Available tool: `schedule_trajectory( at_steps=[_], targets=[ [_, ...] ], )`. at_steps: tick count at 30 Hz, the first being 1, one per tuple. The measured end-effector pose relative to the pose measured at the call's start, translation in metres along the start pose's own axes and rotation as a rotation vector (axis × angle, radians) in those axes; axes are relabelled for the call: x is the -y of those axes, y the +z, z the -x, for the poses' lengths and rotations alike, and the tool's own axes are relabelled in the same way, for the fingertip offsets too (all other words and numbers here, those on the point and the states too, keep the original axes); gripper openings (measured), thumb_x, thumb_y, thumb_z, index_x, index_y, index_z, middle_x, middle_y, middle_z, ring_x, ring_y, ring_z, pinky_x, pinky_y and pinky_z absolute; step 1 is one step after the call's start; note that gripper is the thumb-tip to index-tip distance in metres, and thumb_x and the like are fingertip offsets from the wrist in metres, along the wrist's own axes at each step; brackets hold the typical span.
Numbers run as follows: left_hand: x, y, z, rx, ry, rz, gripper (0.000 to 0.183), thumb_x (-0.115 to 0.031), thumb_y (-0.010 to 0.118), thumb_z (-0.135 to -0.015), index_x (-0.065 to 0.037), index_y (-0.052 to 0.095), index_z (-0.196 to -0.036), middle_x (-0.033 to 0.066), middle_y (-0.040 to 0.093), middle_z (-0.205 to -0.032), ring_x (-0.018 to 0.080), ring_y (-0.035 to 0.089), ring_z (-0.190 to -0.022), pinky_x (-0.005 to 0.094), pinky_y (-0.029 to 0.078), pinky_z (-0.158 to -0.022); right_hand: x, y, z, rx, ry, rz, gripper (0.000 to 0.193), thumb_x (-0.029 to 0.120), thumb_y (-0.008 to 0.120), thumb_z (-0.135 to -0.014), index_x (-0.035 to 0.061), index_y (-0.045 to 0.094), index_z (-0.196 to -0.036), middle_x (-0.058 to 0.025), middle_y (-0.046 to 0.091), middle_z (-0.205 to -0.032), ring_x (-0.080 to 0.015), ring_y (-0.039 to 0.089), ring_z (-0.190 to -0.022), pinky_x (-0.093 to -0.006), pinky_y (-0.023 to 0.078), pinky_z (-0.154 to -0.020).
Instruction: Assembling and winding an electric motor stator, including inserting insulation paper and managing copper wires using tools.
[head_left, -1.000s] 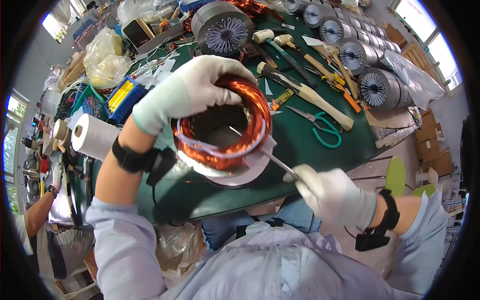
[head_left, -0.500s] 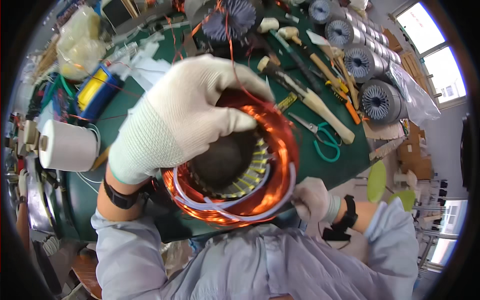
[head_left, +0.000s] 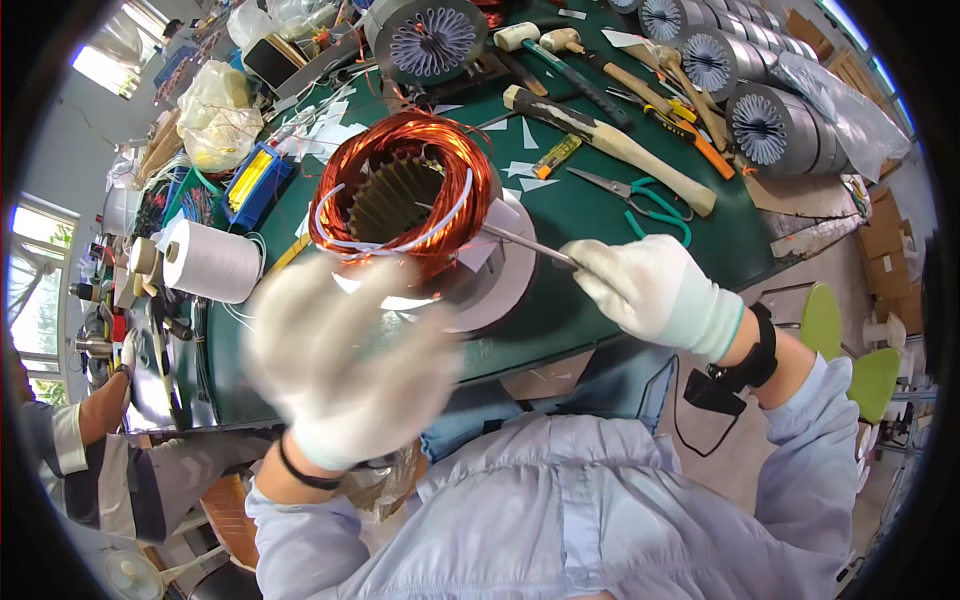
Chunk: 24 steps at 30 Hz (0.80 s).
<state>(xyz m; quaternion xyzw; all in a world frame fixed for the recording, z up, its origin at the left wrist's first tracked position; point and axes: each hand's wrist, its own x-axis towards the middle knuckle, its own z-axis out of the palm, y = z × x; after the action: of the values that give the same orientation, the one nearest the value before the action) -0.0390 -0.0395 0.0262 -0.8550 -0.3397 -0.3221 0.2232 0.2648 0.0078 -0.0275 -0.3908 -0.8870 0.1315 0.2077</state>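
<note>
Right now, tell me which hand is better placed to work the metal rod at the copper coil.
Probably the right hand: it holds the metal rod, which points toward the copper coil. The left hand is blurred, with no tool visible in its grip.

Open tabletop (head_left: 562, 212) between copper coil (head_left: 455, 165) and scissors (head_left: 626, 189); metal rod (head_left: 530, 243) crosses the near side

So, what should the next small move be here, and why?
I'd probably settle the left grip on the rim of the copper coil to steady it. The right grip holds a thin metal rod that runs to the coil's right side, while the left is blurred in front of it, with no clear hold showing.
</note>
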Motion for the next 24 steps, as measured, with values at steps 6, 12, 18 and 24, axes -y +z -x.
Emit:
schedule_trajectory(
  at_steps=[6, 12, 18, 24],
  targets=[
    [-0.017, 0.067, -0.014, 0.023, -0.200, -0.090, 0.025, -0.021, 0.086, -0.070, -0.017, 0.075, -0.092, 0.0106, 0.063, -0.141, 0.0437, 0.045, -0.139, 0.0554, 0.038, -0.112, 0.003, -0.013, 0.028, 0.003, 0.028, 0.019, 0.018, 0.018, 0.065, -0.097, 0.0080, 0.067, -0.112, -0.0148, 0.067, -0.073, -0.0340, 0.067, -0.063, -0.0429, 0.053, -0.056],
    [-0.033, 0.052, 0.010, -0.190, -0.082, 0.170, 0.023, -0.017, 0.086, -0.068, -0.016, 0.074, -0.088, 0.0009, 0.069, -0.103, 0.0299, 0.064, -0.104, 0.0482, 0.053, -0.086, 0.020, -0.001, 0.129, -0.054, 0.346, -0.185, 0.022, 0.001, 0.058, -0.094, 0.0005, 0.071, -0.111, -0.0164, 0.065, -0.072, -0.0317, 0.066, -0.059, -0.0397, 0.050, -0.057],
    [-0.012, 0.063, 0.120, -0.017, -0.160, 0.078, 0.027, -0.020, 0.086, -0.068, -0.022, 0.073, -0.091, -0.0001, 0.070, -0.128, 0.0326, 0.055, -0.124, 0.0486, 0.049, -0.103, 0.038, 0.011, 0.166, -0.042, 0.620, -0.364, 0.026, -0.002, 0.053, -0.093, -0.0030, 0.070, -0.113, -0.0167, 0.063, -0.070, -0.0291, 0.062, -0.057, -0.0378, 0.048, -0.058],
    [0.036, 0.046, -0.019, -0.082, 0.023, 0.427, 0.018, 0.002, 0.073, -0.081, -0.003, 0.063, -0.096, 0.0193, 0.068, -0.126, 0.0502, 0.061, -0.117, 0.0539, 0.051, -0.099, 0.048, 0.024, 0.112, -0.106, 0.300, -0.386, 0.023, -0.007, 0.056, -0.091, -0.0047, 0.071, -0.109, -0.0163, 0.072, -0.080, -0.0276, 0.069, -0.061, -0.0353, 0.053, -0.059]
  ],
)
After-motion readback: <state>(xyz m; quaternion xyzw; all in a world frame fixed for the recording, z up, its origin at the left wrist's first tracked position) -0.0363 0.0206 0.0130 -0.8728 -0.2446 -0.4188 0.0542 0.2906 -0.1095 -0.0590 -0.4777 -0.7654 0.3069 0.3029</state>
